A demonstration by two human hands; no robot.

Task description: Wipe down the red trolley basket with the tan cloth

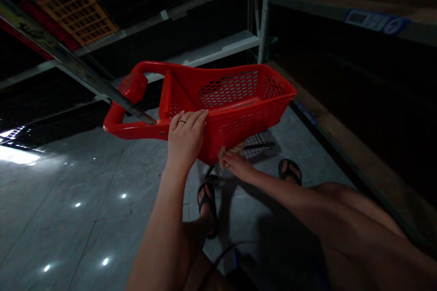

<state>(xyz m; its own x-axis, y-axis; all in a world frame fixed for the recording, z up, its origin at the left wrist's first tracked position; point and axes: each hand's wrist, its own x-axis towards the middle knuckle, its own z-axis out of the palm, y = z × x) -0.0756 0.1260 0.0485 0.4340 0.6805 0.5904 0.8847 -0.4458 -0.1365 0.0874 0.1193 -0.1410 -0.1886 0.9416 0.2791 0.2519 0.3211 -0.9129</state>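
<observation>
In front of me stands a red plastic shopping cart (246,120) with perforated basket walls and a looped handle at its left end. My left hand (187,134), wearing a ring, is closed over the near rim of the basket. Lower down, my right hand (237,165) grips a crumpled tan cloth (235,149) against the underside of the cart's near wall. Part of the cloth is hidden behind my fingers. A metal bar (102,88) slants across the cart's handle from the upper left.
Metal shelving (218,50) runs behind the cart, with an orange crate (77,11) at upper left. Wooden shelf boards (341,150) line the right side. My sandalled feet (206,200) stand on the grey tiled floor (85,182) beside the cart's lower frame.
</observation>
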